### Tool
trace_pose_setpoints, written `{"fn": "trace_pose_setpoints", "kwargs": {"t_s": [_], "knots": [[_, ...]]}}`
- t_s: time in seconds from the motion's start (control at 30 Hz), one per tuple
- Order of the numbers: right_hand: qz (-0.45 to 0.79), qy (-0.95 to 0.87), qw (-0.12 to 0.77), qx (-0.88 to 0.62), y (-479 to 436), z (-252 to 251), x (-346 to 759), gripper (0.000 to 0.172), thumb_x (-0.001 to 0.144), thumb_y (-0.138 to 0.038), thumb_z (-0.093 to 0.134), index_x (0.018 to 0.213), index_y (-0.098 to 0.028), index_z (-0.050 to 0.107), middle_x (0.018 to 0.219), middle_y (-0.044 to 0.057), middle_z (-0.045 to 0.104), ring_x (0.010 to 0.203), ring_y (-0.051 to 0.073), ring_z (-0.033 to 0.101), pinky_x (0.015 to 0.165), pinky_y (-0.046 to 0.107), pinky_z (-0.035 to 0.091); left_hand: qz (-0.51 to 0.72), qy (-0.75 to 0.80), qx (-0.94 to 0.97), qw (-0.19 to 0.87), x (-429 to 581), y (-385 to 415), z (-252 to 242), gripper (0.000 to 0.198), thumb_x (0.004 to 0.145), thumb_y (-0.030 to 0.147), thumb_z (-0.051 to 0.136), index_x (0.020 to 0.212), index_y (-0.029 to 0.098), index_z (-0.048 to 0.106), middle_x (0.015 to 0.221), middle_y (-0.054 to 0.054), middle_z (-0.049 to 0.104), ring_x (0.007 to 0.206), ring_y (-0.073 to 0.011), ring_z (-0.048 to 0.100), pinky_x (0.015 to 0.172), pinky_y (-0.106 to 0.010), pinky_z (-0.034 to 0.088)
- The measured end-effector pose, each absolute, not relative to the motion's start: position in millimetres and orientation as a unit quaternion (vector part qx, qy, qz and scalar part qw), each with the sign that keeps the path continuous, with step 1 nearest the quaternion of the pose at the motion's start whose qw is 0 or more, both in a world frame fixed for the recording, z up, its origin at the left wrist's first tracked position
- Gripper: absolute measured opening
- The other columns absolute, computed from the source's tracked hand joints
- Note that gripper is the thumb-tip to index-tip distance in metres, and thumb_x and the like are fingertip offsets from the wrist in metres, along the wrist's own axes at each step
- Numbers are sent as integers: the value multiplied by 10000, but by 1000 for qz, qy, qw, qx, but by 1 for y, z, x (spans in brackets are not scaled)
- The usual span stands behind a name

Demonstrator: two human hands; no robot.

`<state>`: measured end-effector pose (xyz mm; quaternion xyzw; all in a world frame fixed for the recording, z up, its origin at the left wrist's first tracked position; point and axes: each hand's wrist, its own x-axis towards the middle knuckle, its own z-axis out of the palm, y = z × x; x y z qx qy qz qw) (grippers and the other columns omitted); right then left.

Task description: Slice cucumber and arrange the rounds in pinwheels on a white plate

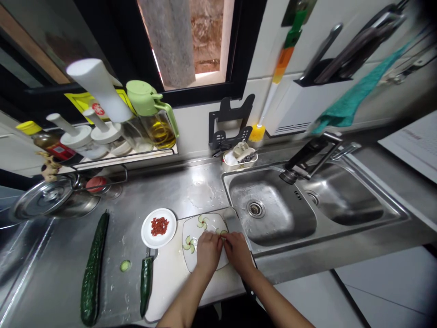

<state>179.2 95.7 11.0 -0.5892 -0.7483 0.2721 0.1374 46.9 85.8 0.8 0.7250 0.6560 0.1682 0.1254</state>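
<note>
My left hand and my right hand meet over a white square plate, fingertips pinched together at a green cucumber garnish. Fingers hide most of that garnish, so I cannot tell which hand grips what part of it. Two flower-shaped arrangements of cucumber slices lie on the plate, one at the back and one at the left, each with a small red centre. Under the plate is a white cutting board. To its upper left, a round white dish holds small red dried berries.
A cut cucumber lies along the board's left edge. Farther left are a cucumber end and a long whole cucumber. A double sink adjoins the board on the right. A lidded pot and a seasoning rack stand behind left.
</note>
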Motion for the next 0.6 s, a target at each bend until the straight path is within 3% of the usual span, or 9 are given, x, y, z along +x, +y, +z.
{"fn": "trace_pose_setpoints", "kwargs": {"t_s": [0.6], "knots": [[264, -746, 122, -598, 99, 13, 176, 250, 847, -160, 436, 970, -188, 652, 845, 59, 627, 819, 200, 510, 770, 309, 355, 159, 660, 718, 153, 45, 89, -4, 161, 835, 215, 521, 736, 179, 642, 751, -63, 624, 769, -191, 550, 723, -330, 406]]}}
